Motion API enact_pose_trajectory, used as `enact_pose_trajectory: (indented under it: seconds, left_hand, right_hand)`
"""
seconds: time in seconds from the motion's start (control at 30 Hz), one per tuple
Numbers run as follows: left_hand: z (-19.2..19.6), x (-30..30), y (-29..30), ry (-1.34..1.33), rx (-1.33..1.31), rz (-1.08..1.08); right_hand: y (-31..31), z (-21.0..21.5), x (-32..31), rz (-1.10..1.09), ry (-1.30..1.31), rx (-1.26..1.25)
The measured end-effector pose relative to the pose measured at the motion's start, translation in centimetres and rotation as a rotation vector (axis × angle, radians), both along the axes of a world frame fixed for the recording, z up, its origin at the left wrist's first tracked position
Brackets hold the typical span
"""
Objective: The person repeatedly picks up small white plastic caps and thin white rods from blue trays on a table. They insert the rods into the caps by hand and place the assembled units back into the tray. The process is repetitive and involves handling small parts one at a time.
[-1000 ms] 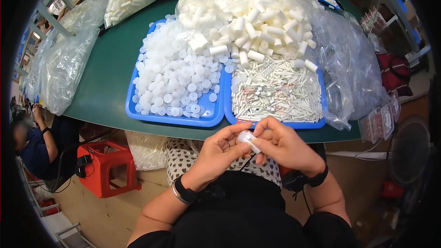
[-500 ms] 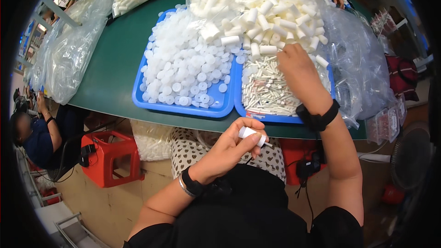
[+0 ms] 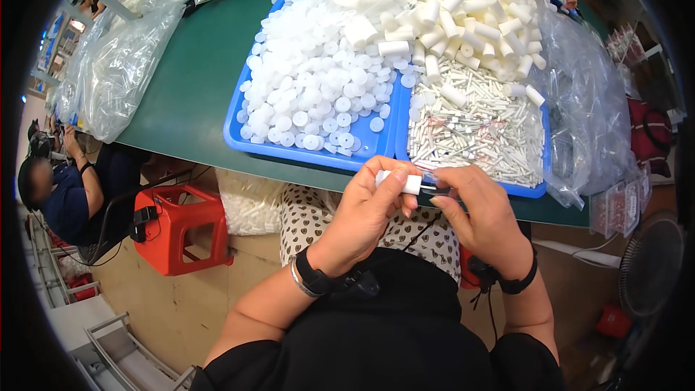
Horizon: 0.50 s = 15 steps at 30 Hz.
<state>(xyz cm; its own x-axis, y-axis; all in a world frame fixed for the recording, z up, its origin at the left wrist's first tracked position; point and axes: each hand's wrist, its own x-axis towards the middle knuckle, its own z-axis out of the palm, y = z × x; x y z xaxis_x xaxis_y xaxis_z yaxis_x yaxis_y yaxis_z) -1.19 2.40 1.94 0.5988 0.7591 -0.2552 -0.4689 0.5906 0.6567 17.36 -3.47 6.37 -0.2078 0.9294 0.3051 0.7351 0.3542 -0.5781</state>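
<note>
Just beyond my lap and in front of the table edge, my left hand (image 3: 365, 211) pinches a short white cylinder (image 3: 410, 184) between thumb and fingers. My right hand (image 3: 486, 211) meets it at the cylinder's right end, its thumb and fingers brought together around something small and dark that I cannot make out. Beyond the hands, thin white rods (image 3: 478, 127) fill the near part of the right blue tray (image 3: 532, 190). Foam-like white cylinders (image 3: 452, 29) are heaped behind the rods, a few lying on them.
Translucent round discs (image 3: 315, 87) are piled in the left blue tray (image 3: 235, 129) on the green table (image 3: 181, 90). Clear plastic bags (image 3: 119, 76) sit at far left. Red stool (image 3: 181, 228) and a seated person (image 3: 69, 195) are at left; a fan (image 3: 651, 257) stands right.
My right hand has come back from the heaped cylinders to the cylinder in my left hand. My left hand has risen slightly and still holds it. The whole view has shifted a little.
</note>
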Motion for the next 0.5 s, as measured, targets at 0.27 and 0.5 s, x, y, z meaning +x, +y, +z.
enact_pose_trajectory:
  seconds: [0.27,0.5]
  left_hand:
    - [-0.7,0.2,-0.4,-0.002,0.003,0.071]
    - [-0.5,0.5,-1.0,0.055,0.087,0.103]
  right_hand:
    - [0.0,-0.9,-1.1,-0.03,-0.02,0.039]
    - [-0.8,-1.4,-1.9,-0.152,0.297,-0.274]
